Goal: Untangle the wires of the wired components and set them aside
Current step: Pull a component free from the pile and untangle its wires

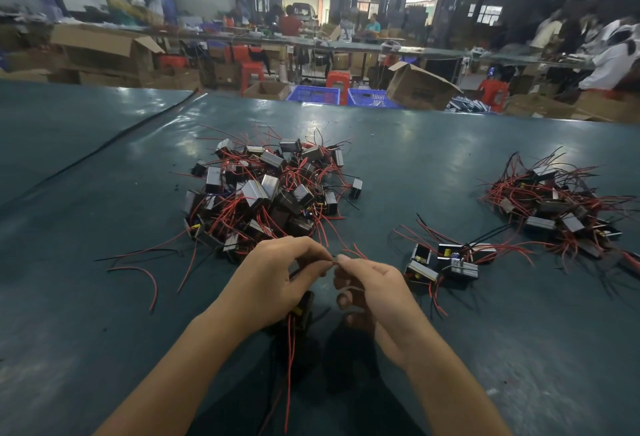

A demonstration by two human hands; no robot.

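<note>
Two hands work just in front of the tangled pile (266, 193) on the green table (104, 297). The left hand (273, 272) and right hand (374, 283) each pinch a red wire (333, 261) between thumb and fingertip. A black component (304, 307) shows beneath the left hand.

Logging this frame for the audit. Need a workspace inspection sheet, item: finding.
Surface: dark green table mat, glossy, lamp glare on it.
Job's things: tangled main pile at centre; small group right of the hands; far-right pile; one component partly hidden under the left hand.
Clutter: loose red wire lying left of the hands.
Hands: left hand and right hand pinch a red wire between their fingertips.
Cables: black strip running across the far left of the mat.
Surroundings: cardboard boxes, blue crates, red stools, people at other benches.
</note>
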